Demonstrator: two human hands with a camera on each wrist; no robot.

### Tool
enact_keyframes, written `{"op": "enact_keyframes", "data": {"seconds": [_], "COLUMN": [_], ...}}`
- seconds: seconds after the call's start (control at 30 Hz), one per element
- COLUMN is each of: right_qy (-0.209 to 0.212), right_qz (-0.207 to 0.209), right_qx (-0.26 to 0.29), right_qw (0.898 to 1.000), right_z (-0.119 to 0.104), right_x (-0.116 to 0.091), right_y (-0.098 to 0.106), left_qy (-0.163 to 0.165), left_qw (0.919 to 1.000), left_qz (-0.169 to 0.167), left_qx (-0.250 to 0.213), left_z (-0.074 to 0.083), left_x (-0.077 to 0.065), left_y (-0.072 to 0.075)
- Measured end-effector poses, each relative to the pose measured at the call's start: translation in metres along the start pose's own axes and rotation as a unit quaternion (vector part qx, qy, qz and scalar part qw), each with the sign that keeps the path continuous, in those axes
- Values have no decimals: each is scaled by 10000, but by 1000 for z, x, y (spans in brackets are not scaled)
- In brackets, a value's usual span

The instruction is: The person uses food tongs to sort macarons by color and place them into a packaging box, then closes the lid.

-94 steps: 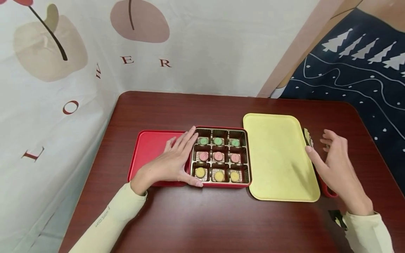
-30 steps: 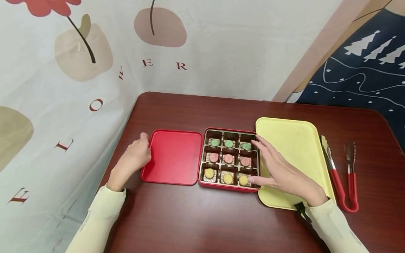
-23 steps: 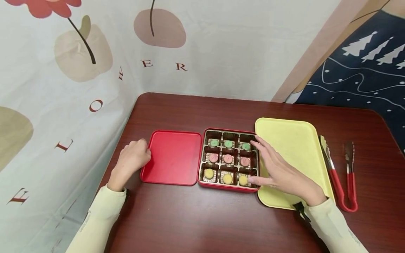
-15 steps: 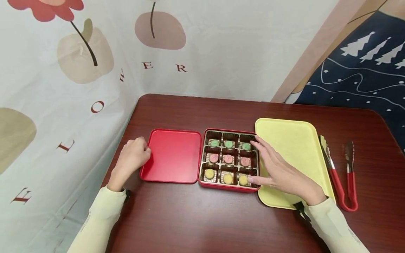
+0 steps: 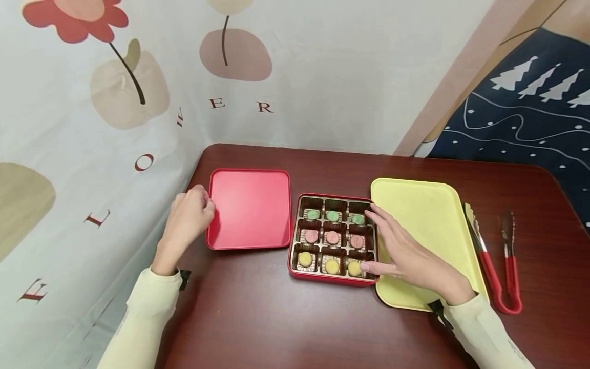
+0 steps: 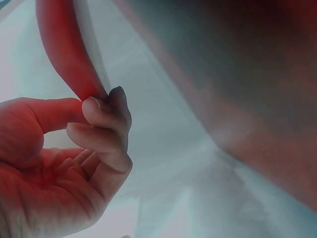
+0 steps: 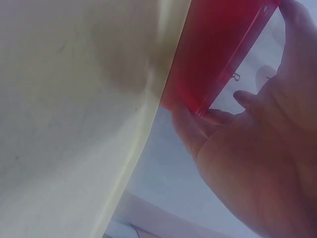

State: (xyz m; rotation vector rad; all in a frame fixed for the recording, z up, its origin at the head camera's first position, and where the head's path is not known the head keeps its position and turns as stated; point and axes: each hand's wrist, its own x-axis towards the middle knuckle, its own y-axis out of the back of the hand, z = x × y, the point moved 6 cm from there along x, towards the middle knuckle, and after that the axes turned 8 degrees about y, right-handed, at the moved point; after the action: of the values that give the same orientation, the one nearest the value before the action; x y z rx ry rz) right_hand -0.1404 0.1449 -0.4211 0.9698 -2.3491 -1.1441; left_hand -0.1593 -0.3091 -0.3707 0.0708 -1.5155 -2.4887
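Note:
In the head view my left hand (image 5: 186, 220) pinches the left edge of a square red lid (image 5: 251, 210). It holds the lid raised and tilted above the table; in the left wrist view the thumb and bent fingers meet at the edge of the lid (image 6: 67, 44). Just right of it stands an open red box (image 5: 329, 280). Its brown divided insert bears green (image 5: 333, 216), pink (image 5: 332, 237) and yellow (image 5: 332, 266) round candies. My right hand (image 5: 412, 256) spans the right side of the box, thumb at the front and fingers at the back corner.
A yellow tray (image 5: 419, 220) lies against the box's right side, partly under my right forearm. Beyond it rest red-handled tongs (image 5: 495, 279). A printed curtain (image 5: 332, 82) hangs behind and left of the dark wooden table (image 5: 258, 312).
Both hands have shifted left from their earlier places, the right one from beside the tongs to the box. The left hand has since lifted the lid up from the table.

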Motion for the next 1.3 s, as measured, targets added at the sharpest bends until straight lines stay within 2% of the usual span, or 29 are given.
{"op": "enact_keyframes", "data": {"seconds": [0.2,0.4,0.63,0.83,1.07,1.3], "right_qy": [39,-13,-148,-285,-370,-749], "right_qz": [84,327,511,646,1100,1465], "right_qx": [-237,-315,-229,-225,-107,463], "right_qw": [9997,9990,9983,9973,9932,9853], "right_z": [-1,-4,-9,-13,-14,-6], "right_x": [3,16,28,37,52,65], "right_y": [7,27,50,62,73,79], "left_qy": [-30,10,-87,-362,-693,-1057], "left_qw": [9986,9969,9943,9908,9870,9788], "left_qz": [374,495,462,417,372,352], "left_qx": [-378,-611,-956,-1234,-1402,-1721], "left_z": [12,44,88,120,136,148], "left_x": [12,20,34,40,40,41], "left_y": [20,23,13,0,-18,-32]}}
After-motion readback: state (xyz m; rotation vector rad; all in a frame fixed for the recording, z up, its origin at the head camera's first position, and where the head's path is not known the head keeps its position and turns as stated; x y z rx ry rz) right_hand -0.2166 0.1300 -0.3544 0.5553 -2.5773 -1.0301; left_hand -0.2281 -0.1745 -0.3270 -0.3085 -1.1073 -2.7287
